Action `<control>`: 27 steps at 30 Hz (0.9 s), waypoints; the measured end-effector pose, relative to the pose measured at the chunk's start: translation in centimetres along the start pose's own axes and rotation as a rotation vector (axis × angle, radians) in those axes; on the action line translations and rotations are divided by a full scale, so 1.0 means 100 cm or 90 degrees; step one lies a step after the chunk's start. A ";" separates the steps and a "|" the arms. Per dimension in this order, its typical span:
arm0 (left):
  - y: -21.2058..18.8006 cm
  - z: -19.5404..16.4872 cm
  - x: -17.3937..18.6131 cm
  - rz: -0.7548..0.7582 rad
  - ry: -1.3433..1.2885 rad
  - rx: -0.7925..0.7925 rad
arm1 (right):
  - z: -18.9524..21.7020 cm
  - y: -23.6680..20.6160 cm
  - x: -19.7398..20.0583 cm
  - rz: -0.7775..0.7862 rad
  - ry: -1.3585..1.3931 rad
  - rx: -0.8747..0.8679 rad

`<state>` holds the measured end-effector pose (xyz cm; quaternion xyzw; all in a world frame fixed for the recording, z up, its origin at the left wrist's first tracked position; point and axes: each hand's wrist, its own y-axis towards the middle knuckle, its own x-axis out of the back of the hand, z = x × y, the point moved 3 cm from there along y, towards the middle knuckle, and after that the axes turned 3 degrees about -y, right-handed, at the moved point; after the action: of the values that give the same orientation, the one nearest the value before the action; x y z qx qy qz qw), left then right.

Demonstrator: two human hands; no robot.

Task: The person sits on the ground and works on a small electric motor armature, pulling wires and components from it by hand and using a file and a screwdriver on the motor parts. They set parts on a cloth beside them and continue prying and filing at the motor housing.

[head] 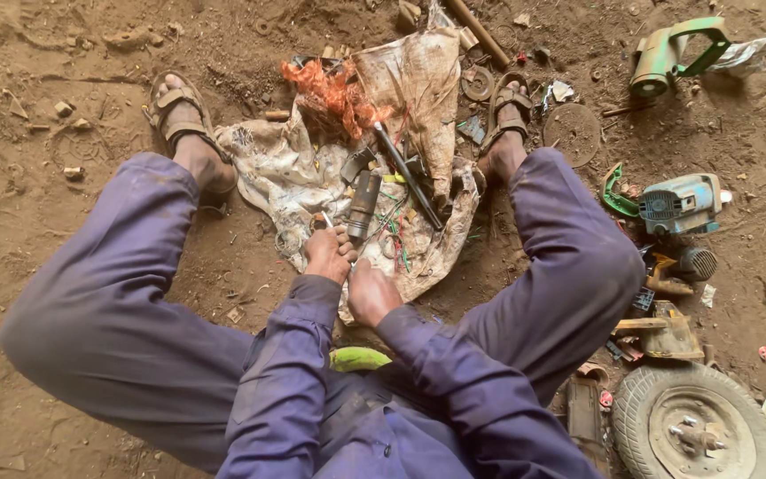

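— What is sitting closest to the lens?

— The purple sleeves (374,390) of the seated person are filling the bottom of the view, with a green object (358,358) peeking out between them.

— And the hands?

— Both are resting low on the dirty cloth sack (277,173) spread on the dirt between the knees. The left hand (328,253) is curling its fingers around a thin pale rod (326,218), which is poking up out of the fist. The right hand (371,293) is lying just beside it, touching it, knuckles up; its fingers are bending under, and I cannot tell whether they are gripping anything.

— What is lying around them?

— A dark metal cylinder (363,204) is lying on the sack just beyond the left hand, a long black bar (408,176) is slanting beside it, and an orange tangle (334,93) is heaped at the far end. Coloured wires (394,232) are straggling near the cylinder. A small wheel (695,424) is lying at the lower right, well apart.
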<state>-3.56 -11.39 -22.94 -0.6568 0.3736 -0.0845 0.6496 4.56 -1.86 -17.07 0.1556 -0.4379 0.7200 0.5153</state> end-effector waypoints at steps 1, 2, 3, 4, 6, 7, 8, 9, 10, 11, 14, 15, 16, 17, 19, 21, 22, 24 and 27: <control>0.004 0.004 0.002 -0.014 -0.014 -0.005 | 0.002 0.005 0.001 0.002 -0.023 -0.008; 0.005 0.008 0.007 -0.032 -0.030 -0.010 | 0.005 0.005 0.000 0.010 -0.044 -0.016; 0.007 0.006 0.007 0.013 -0.044 0.000 | 0.008 0.007 -0.001 0.006 -0.046 0.004; 0.008 0.002 0.010 0.059 -0.057 0.010 | 0.011 0.002 -0.002 0.001 -0.048 0.025; 0.005 -0.021 0.011 0.131 -0.097 0.010 | 0.018 -0.014 0.001 0.042 -0.062 0.045; 0.001 -0.043 0.012 0.081 -0.113 -0.091 | 0.021 -0.032 -0.001 0.149 -0.077 0.034; -0.008 -0.087 0.019 0.028 -0.116 -0.231 | 0.022 -0.053 -0.004 0.284 -0.101 0.028; -0.013 -0.109 0.012 -0.021 -0.113 -0.344 | 0.022 -0.069 0.002 0.345 -0.086 0.025; -0.026 -0.149 0.012 -0.061 -0.071 -0.426 | 0.021 -0.074 0.013 0.273 -0.039 0.009; -0.030 -0.159 -0.004 -0.071 0.005 -0.477 | 0.020 -0.069 0.029 0.143 0.027 0.003; -0.043 -0.130 -0.042 -0.037 0.358 -0.488 | 0.010 -0.023 0.083 -0.165 0.149 0.039; -0.048 -0.107 -0.054 -0.003 0.468 -0.473 | 0.007 -0.010 0.100 -0.201 0.172 0.062; -0.057 -0.089 -0.064 0.061 0.566 -0.496 | 0.007 0.001 0.114 -0.197 0.183 0.091; -0.067 -0.074 -0.073 0.135 0.661 -0.533 | 0.006 0.008 0.129 -0.191 0.192 0.122; -0.090 -0.058 -0.086 0.245 0.833 -0.674 | 0.003 0.010 0.157 -0.168 0.206 0.129; -0.113 -0.055 -0.092 0.284 0.982 -0.822 | 0.000 0.002 0.176 -0.131 0.202 0.079; -0.122 -0.056 -0.094 0.264 1.099 -0.828 | 0.002 -0.002 0.183 -0.148 0.197 0.084; -0.135 -0.055 -0.095 0.214 1.343 -0.828 | 0.005 -0.006 0.190 -0.183 0.193 0.097; -0.157 -0.051 -0.098 0.253 1.351 -0.891 | 0.012 -0.006 0.186 -0.180 0.198 0.178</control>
<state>-7.53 -11.44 -4.19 -0.4010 0.7605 -0.2523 -0.4440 -3.01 8.55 -3.50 0.1725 -0.2234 0.7096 0.6457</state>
